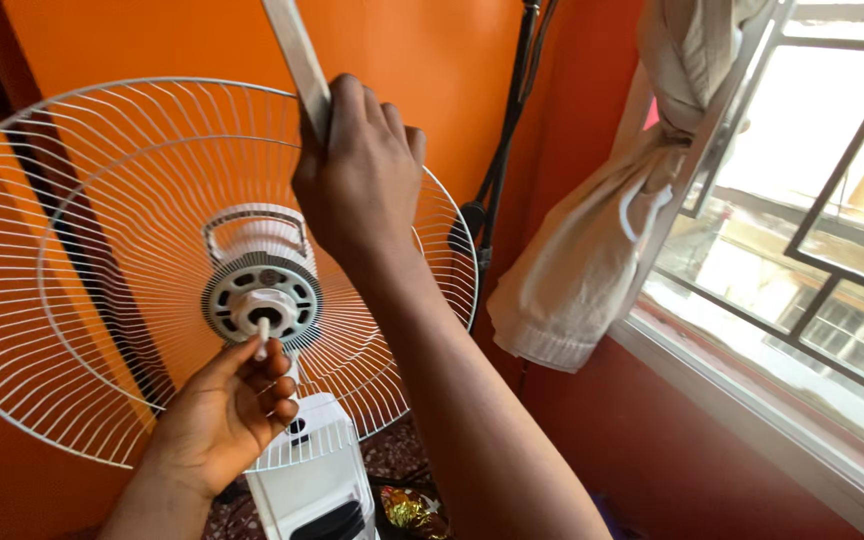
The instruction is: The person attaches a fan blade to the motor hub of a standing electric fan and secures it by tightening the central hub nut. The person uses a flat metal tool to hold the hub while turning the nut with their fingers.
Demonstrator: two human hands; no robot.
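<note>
Your left hand [227, 410] is pinching the fan's shaft [263, 332]; right hand [357, 175] is gripping a flat strip [297, 55] above the light, springy wire guard [72, 300] — hold its rim.

Two bare arms in view, no sleeves showing anywhere up to the frame edge. Left hand [227, 405] bare: no glove, no ring, no watch or band at the wrist. Right hand [357, 175] bare too, no jewellery on the fingers or wrist. Right forearm runs long from near bottom centre, uncovered the whole way, slightly hairy. Fingernails short, plain, unpainted. No clothing, tattoos or markings visible on either arm.
</note>
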